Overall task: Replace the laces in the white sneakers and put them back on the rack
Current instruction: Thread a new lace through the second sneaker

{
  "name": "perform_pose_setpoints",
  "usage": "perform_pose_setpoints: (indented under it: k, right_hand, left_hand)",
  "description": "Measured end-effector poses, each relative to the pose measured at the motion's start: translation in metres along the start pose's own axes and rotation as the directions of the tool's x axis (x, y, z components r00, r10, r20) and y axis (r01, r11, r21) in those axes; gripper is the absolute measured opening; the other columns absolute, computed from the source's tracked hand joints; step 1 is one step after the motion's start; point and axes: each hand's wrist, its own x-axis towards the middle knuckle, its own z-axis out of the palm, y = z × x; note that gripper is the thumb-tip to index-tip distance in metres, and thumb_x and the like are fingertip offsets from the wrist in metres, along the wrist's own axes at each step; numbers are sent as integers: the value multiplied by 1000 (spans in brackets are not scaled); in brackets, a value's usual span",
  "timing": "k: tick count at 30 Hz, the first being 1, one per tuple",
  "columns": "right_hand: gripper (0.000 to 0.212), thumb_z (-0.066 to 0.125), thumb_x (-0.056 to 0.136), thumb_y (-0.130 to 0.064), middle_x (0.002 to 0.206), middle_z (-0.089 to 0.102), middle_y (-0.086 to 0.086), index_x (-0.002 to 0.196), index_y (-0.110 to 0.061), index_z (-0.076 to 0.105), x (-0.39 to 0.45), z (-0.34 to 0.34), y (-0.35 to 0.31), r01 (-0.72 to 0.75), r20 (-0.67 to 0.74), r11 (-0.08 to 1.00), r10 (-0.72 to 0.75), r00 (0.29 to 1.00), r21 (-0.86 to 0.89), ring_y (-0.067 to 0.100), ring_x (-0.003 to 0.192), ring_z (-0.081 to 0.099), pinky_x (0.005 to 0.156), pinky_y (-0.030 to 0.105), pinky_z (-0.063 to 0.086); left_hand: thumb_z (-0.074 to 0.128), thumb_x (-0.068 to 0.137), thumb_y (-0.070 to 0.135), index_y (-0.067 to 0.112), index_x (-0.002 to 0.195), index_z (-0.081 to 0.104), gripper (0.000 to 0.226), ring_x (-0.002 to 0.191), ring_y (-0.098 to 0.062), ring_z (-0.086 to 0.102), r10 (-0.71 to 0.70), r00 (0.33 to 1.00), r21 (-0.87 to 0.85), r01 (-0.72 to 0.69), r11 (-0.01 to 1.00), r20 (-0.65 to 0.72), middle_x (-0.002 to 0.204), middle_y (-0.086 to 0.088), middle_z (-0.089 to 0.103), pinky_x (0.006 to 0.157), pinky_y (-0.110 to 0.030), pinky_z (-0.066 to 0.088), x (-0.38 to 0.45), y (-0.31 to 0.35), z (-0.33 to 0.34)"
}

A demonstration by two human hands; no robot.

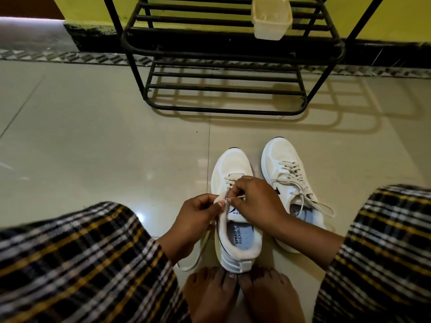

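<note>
Your left hand (200, 212) and right hand (253, 198) pinch the lace (229, 198) on the near sneaker (233, 206); laced sneaker (290, 183) just right, black rack (224, 66) with plastic tub (271, 18) at top.

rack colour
Black metal rack, seen in the head view.

Bare floor (93, 136) fills the left of frame; the rack (224, 66) and tub (271, 18) block top centre.

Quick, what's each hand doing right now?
Left hand: pinches the collar edge of the near sneaker.
Right hand: pinches the lace at an upper eyelet.
</note>
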Motion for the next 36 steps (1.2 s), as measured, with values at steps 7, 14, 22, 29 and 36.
perform_pose_setpoints:
  k: [7, 14, 22, 29, 36]
  right_hand:
    - [13, 68, 80, -20, 83, 69, -7, 69, -28, 64, 2, 3, -2, -47, -14, 998, 48, 999, 37, 11, 82, 62, 76, 33, 51]
    - [11, 67, 79, -13, 75, 66, -11, 75, -21, 71, 5, -2, -5, -7, 41, 996, 4, 999, 87, 7, 74, 60, 73, 27, 50]
    - [5, 74, 73, -5, 69, 66, -6, 72, -10, 74, 11, -1, -2, -69, 72, 966, 53, 996, 251, 2, 66, 59, 64, 9, 44]
    - [8, 79, 68, -2, 66, 66, -2, 74, -5, 74, 16, -5, -5, -109, 172, 957, 64, 983, 269, 4, 62, 61, 66, 17, 52]
    - [10, 79, 67, 0, 58, 62, -12, 74, -6, 75, 22, -6, -1, -122, 219, 957, 64, 974, 262, -6, 54, 57, 64, 9, 48]
  left_hand:
    - [61, 90, 11, 13, 97, 71, 13, 72, -10, 59, 106, 993, 59, -103, 993, -53, 82, -5, 65, 61, -14, 46, -1, -6, 2]
    - [62, 87, 6, 5, 106, 69, 20, 64, 4, 61, 185, 983, 35, -185, 982, 6, 78, 0, 68, 57, -8, 43, -2, -5, 1]
    - [60, 87, -1, 10, 109, 67, 26, 85, -3, 67, 146, 986, 2, -147, 989, 85, 93, 1, 74, 70, -13, 48, 2, -8, -5]
    - [58, 88, -2, 5, 111, 66, 25, 84, -5, 66, 115, 983, 29, -120, 992, 146, 91, -1, 73, 73, -15, 50, 4, -8, -6]
    - [59, 88, -2, 8, 113, 67, 28, 101, -18, 66, 131, 983, 68, -140, 988, 126, 106, -8, 71, 88, -25, 52, 6, -9, -10]
